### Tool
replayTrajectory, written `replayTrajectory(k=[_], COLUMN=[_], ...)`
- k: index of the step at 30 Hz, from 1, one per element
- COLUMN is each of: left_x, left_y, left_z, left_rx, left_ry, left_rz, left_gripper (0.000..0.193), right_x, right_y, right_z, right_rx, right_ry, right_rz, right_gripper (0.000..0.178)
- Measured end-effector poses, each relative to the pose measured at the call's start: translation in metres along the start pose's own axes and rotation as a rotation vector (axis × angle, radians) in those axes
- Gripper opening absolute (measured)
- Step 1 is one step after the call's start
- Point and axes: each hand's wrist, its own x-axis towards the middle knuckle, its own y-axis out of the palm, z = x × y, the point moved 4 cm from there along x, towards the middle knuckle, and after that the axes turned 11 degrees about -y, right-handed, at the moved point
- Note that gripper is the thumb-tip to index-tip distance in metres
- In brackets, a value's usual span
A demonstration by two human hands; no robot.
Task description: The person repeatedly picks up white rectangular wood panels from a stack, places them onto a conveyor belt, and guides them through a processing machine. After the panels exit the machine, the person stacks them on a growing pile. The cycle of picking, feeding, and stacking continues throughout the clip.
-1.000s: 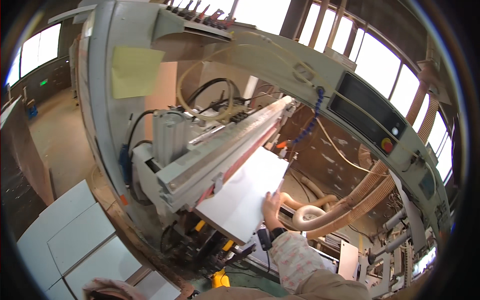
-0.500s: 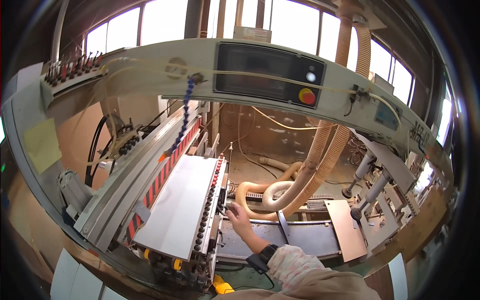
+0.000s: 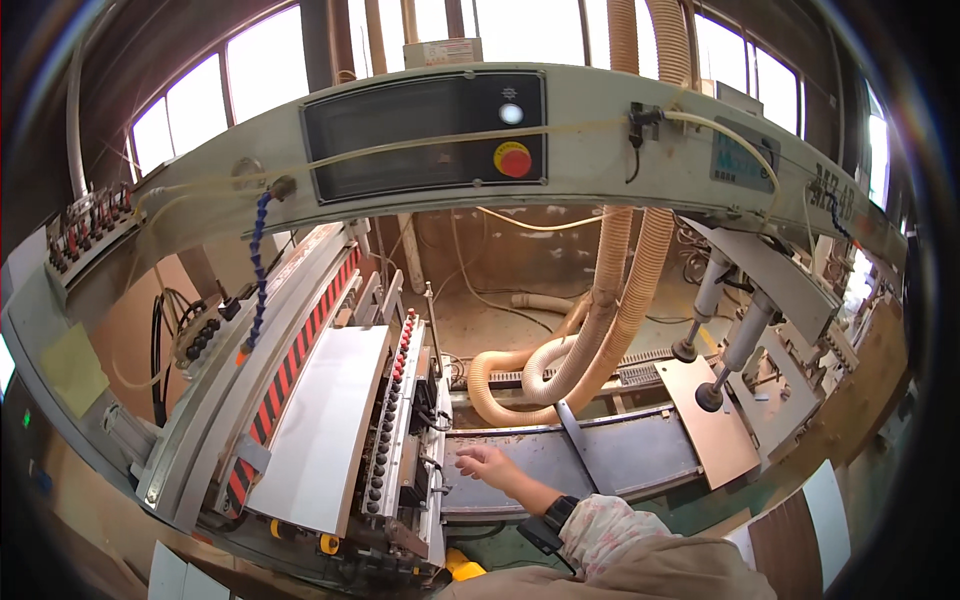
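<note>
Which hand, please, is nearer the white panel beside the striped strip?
Right, as far as shown: the right hand is apart from the white panel, on its right; the left hand is out of view.

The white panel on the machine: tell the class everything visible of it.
The white panel is a flat, smooth-looking oblong board with a darker right edge, stretching away from the viewer between a striped bar and a row of knobs. The right hand does not touch it; its underside is hidden.

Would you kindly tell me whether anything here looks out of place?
Mildly: a ribbed tan hose loops slackly behind the dark bed rather than running straight, and brown specks litter the bed's far left part, as though unswept.
</note>
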Motion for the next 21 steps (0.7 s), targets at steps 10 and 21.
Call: replayTrajectory(k=[10,21], left_x=[-0.078,0.055], left_y=[-0.069,-0.179], left_z=[-0.208,0.006], left_rx=[0.407,0.718], left_ry=[0.81,-0.094], left_rz=[-0.183,-0.419], left_gripper=[0.034,0.038], right_x=[-0.009,-0.04], right_y=[0.0,-0.009], right_z=[-0.054,-0.071], right_rx=[0.126,0.344], right_ry=[0.05,0.135], right_rz=[0.045,-0.108], right_gripper=[0.027,0.028])
